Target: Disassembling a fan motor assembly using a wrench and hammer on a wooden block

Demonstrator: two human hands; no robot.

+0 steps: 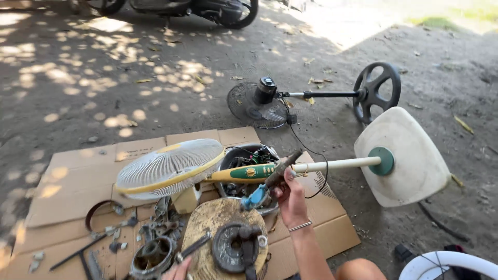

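- The left hand (pixel 179 269) is cut off by the bottom edge; only a thumb and part of the palm show, so what its fingers do is unclear.
- The right hand (pixel 290 199) wraps a dark tool (pixel 282 168) whose lower end is hidden in the grip.
- The bowl (pixel 233 161) behind the green fan neck (pixel 249 172) holds tangled parts too small to tell apart.
- The motorbike (pixel 207 8) is cropped by the top edge.
- The white ring (pixel 448 262) runs off the bottom right corner.
- The small metal bits (pixel 155 223) on the cardboard (pixel 72 176) are too blurred to name.
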